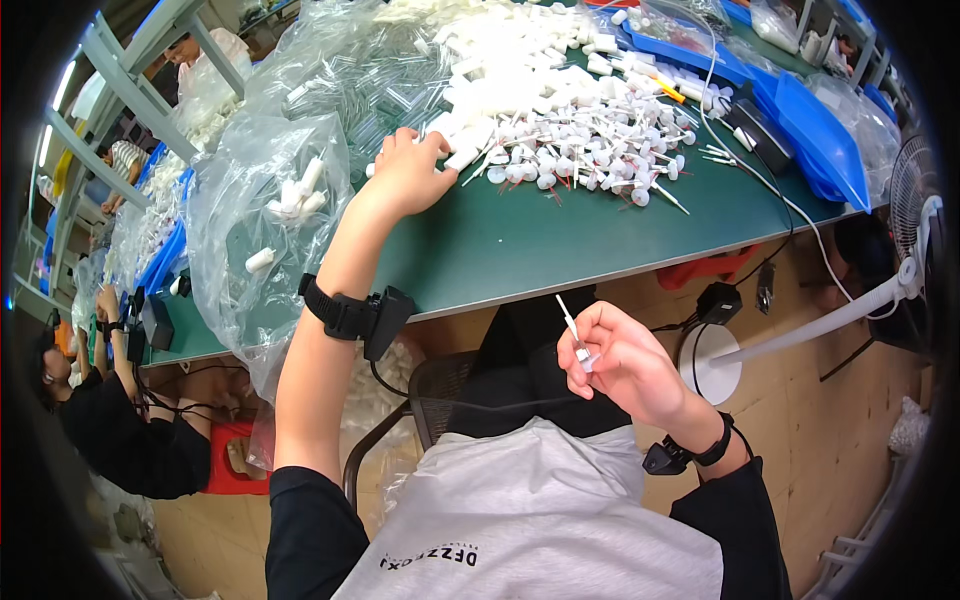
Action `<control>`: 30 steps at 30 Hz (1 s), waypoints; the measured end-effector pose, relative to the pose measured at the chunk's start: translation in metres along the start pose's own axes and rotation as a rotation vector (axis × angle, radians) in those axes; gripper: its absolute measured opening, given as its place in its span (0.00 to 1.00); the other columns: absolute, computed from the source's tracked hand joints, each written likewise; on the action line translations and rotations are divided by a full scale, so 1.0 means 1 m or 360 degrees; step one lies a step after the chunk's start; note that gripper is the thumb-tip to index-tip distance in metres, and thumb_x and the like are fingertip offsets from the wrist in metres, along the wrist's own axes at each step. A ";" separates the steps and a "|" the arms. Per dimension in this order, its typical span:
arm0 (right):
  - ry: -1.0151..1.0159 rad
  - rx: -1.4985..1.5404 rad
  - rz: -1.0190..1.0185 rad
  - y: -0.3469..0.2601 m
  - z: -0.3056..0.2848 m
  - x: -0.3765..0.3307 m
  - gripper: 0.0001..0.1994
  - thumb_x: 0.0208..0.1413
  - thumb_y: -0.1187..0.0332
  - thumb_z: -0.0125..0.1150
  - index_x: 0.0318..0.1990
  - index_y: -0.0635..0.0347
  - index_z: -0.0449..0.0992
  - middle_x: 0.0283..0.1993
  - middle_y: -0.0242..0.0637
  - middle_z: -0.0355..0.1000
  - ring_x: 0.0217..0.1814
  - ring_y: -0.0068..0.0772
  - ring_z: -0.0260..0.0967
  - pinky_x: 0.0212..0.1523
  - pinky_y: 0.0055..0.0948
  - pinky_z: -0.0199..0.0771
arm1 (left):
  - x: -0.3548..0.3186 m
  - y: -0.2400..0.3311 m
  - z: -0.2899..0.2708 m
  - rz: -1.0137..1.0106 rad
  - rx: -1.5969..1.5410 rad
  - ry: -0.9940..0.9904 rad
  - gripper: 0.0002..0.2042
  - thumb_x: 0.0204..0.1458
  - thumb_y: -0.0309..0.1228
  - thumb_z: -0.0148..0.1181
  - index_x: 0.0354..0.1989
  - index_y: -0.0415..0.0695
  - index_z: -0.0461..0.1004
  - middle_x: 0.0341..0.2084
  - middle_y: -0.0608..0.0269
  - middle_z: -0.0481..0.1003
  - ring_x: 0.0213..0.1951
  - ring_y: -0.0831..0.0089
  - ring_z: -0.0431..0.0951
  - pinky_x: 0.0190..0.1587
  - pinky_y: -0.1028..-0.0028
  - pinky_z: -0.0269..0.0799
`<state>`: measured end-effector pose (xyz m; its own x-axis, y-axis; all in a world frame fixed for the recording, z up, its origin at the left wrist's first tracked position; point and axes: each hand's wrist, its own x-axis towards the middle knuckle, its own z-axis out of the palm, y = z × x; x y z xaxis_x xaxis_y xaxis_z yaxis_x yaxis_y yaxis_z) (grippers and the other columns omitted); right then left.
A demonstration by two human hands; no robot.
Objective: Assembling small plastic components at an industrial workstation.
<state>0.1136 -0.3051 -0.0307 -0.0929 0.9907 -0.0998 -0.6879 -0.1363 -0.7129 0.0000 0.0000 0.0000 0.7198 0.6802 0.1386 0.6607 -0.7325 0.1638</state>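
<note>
At the near edge of a heap of white plastic cylinders (pixel 461 158), my left hand (pixel 408 172) is bent palm-down with its fingers curled over a white cylinder, partly hidden under the hand. In front of my body, below the table edge, my right hand (pixel 625 362) pinches a small white plastic piece with a thin stem (pixel 583 350) between thumb and fingers. The stem points up and to the left. Many similar stemmed pieces with round translucent heads and a few thin red bits (pixel 570 150) lie piled on the green table (pixel 480 245), right of my left hand.
A clear plastic bag (pixel 265 190) with white cylinders drapes over the table's left side. Clear tubes (pixel 395 95) lie behind my left hand. Blue trays (pixel 815 130), a cable and a white fan (pixel 890 285) stand right. Another person (pixel 130 430) sits at left.
</note>
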 end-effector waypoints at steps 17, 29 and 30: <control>-0.0187 -0.0278 -0.0379 -0.024 0.021 -0.010 0.20 0.59 0.78 0.45 0.59 0.65 0.54 0.61 0.58 0.56 0.59 0.47 0.63 0.58 0.39 0.66 | -0.019 -0.002 -0.023 0.0030 -0.0414 0.0168 0.13 0.43 0.31 0.62 0.38 0.44 0.72 0.43 0.46 0.64 0.42 0.58 0.69 0.47 0.67 0.67; -0.0229 -0.0293 -0.0394 -0.026 0.011 -0.015 0.06 0.59 0.77 0.44 0.43 0.65 0.62 0.40 0.60 0.71 0.32 0.39 0.76 0.34 0.30 0.75 | -0.141 0.089 -0.053 0.0155 -0.2112 -0.0332 0.10 0.60 0.29 0.47 0.45 0.36 0.67 0.36 0.62 0.72 0.41 0.79 0.71 0.46 0.77 0.65; -0.0227 -0.0289 -0.0383 -0.027 0.009 -0.016 0.06 0.59 0.77 0.44 0.43 0.65 0.62 0.40 0.60 0.71 0.32 0.39 0.76 0.34 0.30 0.75 | -0.151 0.091 -0.051 0.0092 -0.2155 -0.0301 0.11 0.60 0.28 0.46 0.47 0.36 0.66 0.37 0.61 0.72 0.41 0.78 0.71 0.46 0.77 0.65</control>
<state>0.1269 -0.3168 -0.0032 -0.0523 0.9831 0.1756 -0.5638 0.1161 -0.8177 -0.0595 -0.1685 0.0442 0.8291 0.5558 0.0612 -0.0154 -0.0867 0.9961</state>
